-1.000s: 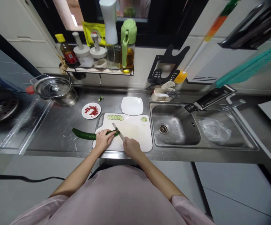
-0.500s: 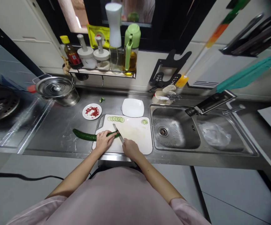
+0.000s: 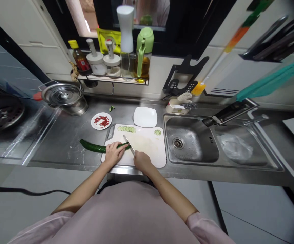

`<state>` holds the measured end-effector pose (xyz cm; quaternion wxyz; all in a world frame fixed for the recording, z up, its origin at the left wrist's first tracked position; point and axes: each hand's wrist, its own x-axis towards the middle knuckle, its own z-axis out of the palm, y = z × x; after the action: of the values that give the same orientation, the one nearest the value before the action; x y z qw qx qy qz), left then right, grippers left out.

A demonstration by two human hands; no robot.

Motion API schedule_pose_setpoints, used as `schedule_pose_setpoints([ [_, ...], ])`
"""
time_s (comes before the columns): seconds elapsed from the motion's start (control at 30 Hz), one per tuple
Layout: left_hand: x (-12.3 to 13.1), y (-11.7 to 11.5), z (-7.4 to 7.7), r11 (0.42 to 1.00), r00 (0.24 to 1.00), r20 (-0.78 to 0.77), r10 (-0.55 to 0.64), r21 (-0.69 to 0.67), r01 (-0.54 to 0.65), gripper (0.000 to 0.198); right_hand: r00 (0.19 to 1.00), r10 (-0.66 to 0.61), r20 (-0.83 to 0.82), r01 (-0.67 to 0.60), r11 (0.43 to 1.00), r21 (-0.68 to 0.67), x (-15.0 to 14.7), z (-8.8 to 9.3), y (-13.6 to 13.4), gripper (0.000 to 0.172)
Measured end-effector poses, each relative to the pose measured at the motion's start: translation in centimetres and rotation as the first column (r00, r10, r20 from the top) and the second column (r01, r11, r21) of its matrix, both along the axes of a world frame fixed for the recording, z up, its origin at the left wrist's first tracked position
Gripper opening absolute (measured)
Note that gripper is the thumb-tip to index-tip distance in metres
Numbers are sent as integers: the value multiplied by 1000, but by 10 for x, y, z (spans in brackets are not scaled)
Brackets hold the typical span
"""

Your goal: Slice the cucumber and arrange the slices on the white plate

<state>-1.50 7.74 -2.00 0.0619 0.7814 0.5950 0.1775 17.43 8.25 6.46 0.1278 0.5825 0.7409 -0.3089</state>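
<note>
A long dark green cucumber (image 3: 92,146) lies across the left side of the white cutting board (image 3: 147,154), its far end sticking out over the steel counter. My left hand (image 3: 114,153) is closed over the cucumber near its right end and presses it to the board. In my right hand (image 3: 143,161) is a knife (image 3: 129,143), gripped by the handle, its blade slanting up and left at the cucumber's cut end. A row of thin cucumber slices (image 3: 126,129) lies along the board's top edge. More slices (image 3: 157,132) sit in a small pile at the upper right.
Behind the board stand a white square plate (image 3: 145,117) and a small plate of chopped red pieces (image 3: 101,121). A sink (image 3: 191,140) adjoins on the right. A lidded steel pot (image 3: 72,100) is at the back left, and a condiment shelf (image 3: 113,77) hangs above.
The whole view has shifted slightly to the right. Both hands, the knife and the cucumber keep nearly the same places on the board; no new slice can be made out.
</note>
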Motion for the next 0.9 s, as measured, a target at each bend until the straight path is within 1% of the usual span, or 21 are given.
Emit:
schedule_pose_setpoints([
  [0.2, 1, 0, 1, 1000, 1000, -3, 8, 6, -8, 29, 1000, 1, 7, -1, 1000, 6, -3, -4, 2, 33],
  [0.43, 1, 1, 3, 1000, 1000, -12, 17, -7, -17, 29, 1000, 4, 13, -4, 1000, 6, 0, -9, -5, 33],
  [0.67, 0, 2, 2, 999, 1000, 15, 11, -40, -10, 30, 1000, -3, 17, 3, 1000, -15, -5, -10, -1, 31],
  [0.9, 1, 1, 3, 999, 1000, 9, 14, -38, -13, 30, 1000, -3, 12, 4, 1000, -13, -4, -14, -1, 32],
])
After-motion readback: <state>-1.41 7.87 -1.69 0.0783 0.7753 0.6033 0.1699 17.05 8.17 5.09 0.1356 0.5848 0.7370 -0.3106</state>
